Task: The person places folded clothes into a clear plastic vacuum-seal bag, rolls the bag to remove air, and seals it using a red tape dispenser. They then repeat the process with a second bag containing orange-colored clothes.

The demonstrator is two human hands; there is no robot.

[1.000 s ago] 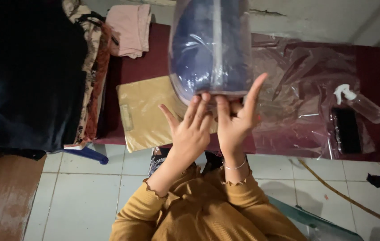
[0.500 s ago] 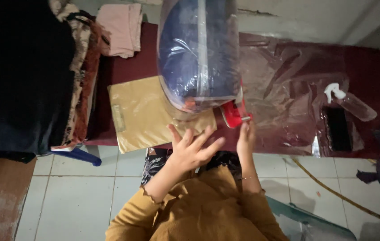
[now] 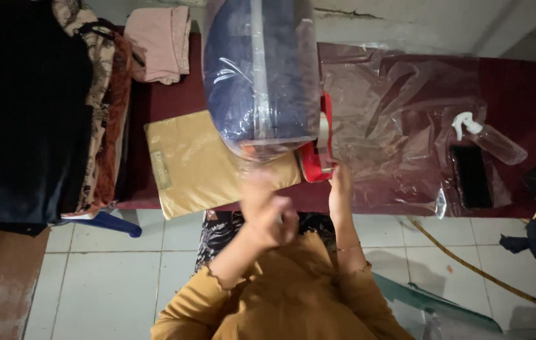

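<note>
The right hand (image 3: 339, 187) is laid against a red tape dispenser (image 3: 315, 157), fingers closed on its lower edge. The left hand (image 3: 268, 211), blurred, is held half-curled just below the bagged navy garment (image 3: 260, 72); its grip cannot be told. A tan package (image 3: 189, 164) is seen left of it.

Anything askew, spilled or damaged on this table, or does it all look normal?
Nothing is spilled or visibly damaged. The blue bundle in clear plastic lies on the table, overlapping a tan envelope. The clear plastic sheet is crumpled rather than flat. The spray bottle lies on its side on it. The left hand is blurred.
</note>
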